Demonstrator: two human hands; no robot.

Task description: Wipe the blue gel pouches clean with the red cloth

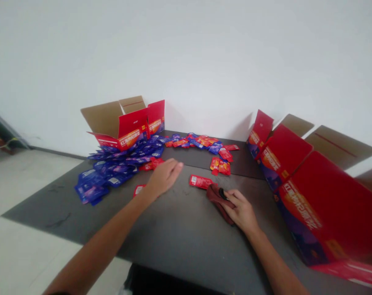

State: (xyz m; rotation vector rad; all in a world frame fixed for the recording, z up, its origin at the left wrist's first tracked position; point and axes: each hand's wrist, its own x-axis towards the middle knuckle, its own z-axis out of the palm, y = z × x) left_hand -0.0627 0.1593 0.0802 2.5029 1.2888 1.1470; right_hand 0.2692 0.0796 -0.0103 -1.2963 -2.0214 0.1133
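Left hand (164, 177): open, palm down, fingers extended, holding nothing. Can't tell if the fingertips touch the tabletop (186, 235). Right hand (241, 211): closed on a dark red cloth (218, 200), pinching it between thumb and fingers, with the rest of the cloth trailing down to the tabletop on the hand's left side. There's a small black thing (223, 194) at the pinch, too small to identify.

Nearest items: a loose red sachet (200, 181) lies just beyond the cloth, ahead of the right hand and between both hands. Another red sachet (139, 189) lies just left of the left hand. A small clump of red sachets (151, 164) sits just ahead of its fingertips.

Layout: a big heap of blue-purple sachets (112, 169) lies ahead and left of the left hand, against the foot of an open cardboard carton (121, 123) with red print. A loose band of mixed red and blue sachets (192, 141) runs ahead of both hands, ending in a red group (221, 164) ahead of the right hand.

Progress as it lies: blue mostly left, red mostly right, mixed in between, several sachets still loose. Right of the right hand, a row of open red cartons (324, 205) stands with flaps up, insides hidden.
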